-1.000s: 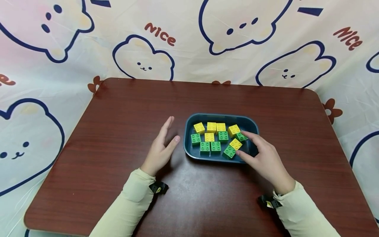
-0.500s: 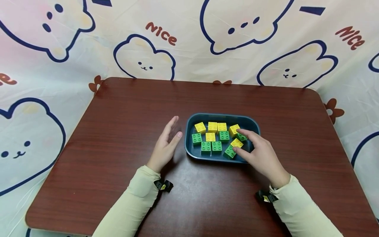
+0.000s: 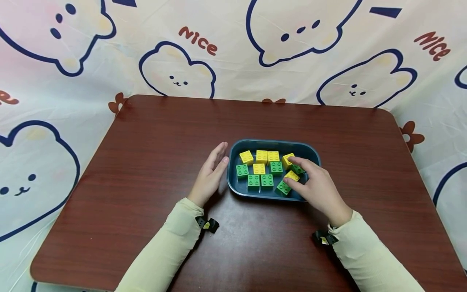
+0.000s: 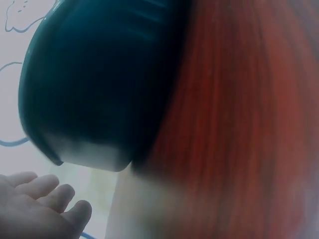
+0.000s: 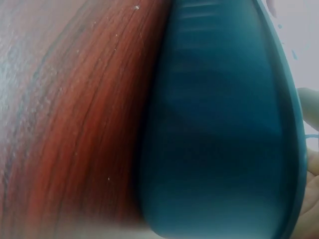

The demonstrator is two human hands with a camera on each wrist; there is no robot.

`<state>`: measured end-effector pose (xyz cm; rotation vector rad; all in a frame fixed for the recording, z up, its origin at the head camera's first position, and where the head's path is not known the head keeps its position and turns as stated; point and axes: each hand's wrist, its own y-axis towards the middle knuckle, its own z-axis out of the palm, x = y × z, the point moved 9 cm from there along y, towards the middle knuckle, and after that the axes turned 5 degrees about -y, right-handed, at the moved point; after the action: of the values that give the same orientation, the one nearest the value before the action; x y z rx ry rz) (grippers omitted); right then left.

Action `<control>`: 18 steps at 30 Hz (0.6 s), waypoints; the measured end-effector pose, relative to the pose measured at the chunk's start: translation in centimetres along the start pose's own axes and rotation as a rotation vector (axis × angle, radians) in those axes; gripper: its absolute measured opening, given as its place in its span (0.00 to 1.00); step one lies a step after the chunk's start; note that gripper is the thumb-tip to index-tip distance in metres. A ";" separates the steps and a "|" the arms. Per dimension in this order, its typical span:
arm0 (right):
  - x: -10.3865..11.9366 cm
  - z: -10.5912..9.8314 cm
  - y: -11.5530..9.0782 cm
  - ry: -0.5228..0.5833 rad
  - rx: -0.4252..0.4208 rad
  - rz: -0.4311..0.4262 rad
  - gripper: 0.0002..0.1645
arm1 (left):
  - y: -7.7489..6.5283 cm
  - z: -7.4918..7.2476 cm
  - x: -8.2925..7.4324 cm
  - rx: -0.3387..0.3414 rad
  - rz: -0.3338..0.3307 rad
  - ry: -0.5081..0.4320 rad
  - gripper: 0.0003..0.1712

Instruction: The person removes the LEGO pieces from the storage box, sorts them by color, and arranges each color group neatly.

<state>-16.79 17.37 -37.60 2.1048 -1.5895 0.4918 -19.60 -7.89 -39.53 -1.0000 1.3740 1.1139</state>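
Note:
A dark blue tray holds several yellow and green toy bricks. My left hand stands by the tray's left end, fingers straight and fingertips right at the rim. Over the tray's right part reaches my right hand, its thumb and forefinger spread apart. The forefinger tip overlaps a yellow brick; the thumb tip is at a green brick beside another yellow brick. In the left wrist view, relaxed fingers show below the tray's outer wall. The tray wall hides most of the right hand's fingers in the right wrist view.
The tray stands on a brown wooden table with rounded corners. A pale curtain with cartoon bears hangs behind and beside it. Each wrist bears a small black camera strap below a light sleeve.
My left hand has moved right, up to the tray's left rim. My right hand has shifted slightly left over the bricks. The bricks keep their places.

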 end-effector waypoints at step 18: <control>-0.1 1.0 1.3 -0.031 0.054 0.034 0.33 | 1.4 1.1 3.4 -0.013 -0.108 -0.135 0.27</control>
<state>-18.09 16.55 -38.29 2.1382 -1.6493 0.5219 -21.01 -6.52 -42.78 -0.9789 1.1928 1.0898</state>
